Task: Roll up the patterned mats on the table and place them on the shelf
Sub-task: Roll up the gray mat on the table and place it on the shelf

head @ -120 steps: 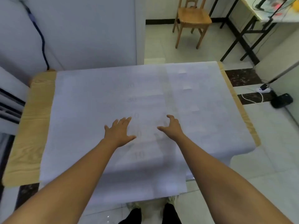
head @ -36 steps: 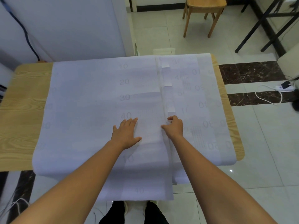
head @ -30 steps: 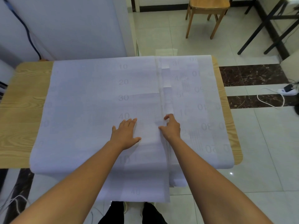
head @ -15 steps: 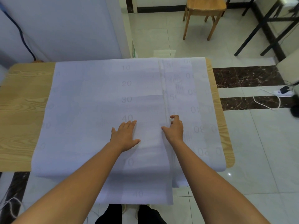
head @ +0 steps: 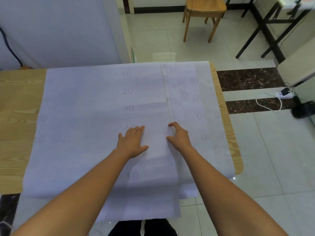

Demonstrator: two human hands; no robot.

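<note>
Table [head: 17,116], left hand [head: 132,142] still flat on mat [head: 85,116], right hand [head: 179,137] now arched

A pale tiled floor [head: 170,36] crossed by dark marble strips [head: 247,79] spreads beyond the light wooden surface [head: 18,116]. A wooden chair [head: 206,5] and a black-framed desk [head: 267,33] stand at the far side, a plain white wall [head: 59,31] rises at left, and a power strip [head: 283,94] lies at right.

Counts: left hand [head: 132,142] plus right hand [head: 179,137], 1 worktop [head: 17,116], 1 chair [head: 204,7].
Mats [head: 85,116]: at least 2, overlapping (layers unclear).
</note>
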